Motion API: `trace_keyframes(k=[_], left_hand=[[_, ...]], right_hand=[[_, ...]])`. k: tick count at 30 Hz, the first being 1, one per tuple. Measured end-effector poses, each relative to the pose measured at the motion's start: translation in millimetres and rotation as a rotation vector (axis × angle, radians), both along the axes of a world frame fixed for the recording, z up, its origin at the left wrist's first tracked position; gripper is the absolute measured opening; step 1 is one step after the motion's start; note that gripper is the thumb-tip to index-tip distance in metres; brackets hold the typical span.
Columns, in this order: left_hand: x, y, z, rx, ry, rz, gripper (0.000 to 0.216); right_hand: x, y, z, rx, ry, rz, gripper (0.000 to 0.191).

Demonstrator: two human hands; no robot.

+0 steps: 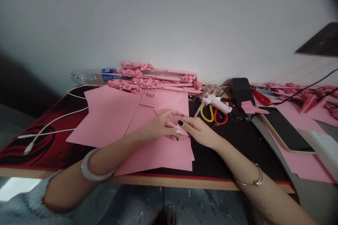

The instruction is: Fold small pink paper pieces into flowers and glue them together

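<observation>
Here | small pink paper | between left grip and right grip

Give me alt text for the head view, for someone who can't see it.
A person's left hand and right hand meet at a small pink paper piece over flat pink paper sheets. Behind them lie pink paper flowers and a white pistol-shaped glue gun.
</observation>
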State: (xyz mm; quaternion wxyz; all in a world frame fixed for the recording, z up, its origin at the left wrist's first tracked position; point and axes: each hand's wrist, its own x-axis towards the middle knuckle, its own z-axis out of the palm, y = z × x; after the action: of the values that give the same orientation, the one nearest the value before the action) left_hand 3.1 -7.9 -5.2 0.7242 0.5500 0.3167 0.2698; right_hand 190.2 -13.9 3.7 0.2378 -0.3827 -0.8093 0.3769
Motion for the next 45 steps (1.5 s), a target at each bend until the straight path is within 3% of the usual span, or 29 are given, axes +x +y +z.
trace_keyframes(k=[12,23,27,31,38,41,45], left_hand=[[0,1,5.7,0.007,0.026,0.029,0.045],[1,4,0.0,0.194,0.011,0.263,0.038],[1,2,1.4,0.28,0.064,0.235,0.038],[1,1,1.9,0.317,0.098,0.216,0.038],[1,5,1.7,0.202,0.035,0.311,0.031],[3,5,1.0,0.157,0.018,0.271,0.029],[4,4,-1.4,0.181,0.043,0.193,0.015]], right_hand=[[-3,-2,0.0,-0.011,0.03,-0.019,0.033],[1,2,-4.9,-0.03,0.068,-0.17,0.033],[2,3,-3.3,0.036,0.065,-0.209,0.021],[3,4,-2.5,-0.004,0.053,-0.188,0.025],[2,5,-7.4,-0.079,0.198,-0.262,0.031],[-1,4,-10.5,-0.056,0.247,-0.321,0.033],[-4,0,-10.6,-0.013,0.177,-0.285,0.029]])
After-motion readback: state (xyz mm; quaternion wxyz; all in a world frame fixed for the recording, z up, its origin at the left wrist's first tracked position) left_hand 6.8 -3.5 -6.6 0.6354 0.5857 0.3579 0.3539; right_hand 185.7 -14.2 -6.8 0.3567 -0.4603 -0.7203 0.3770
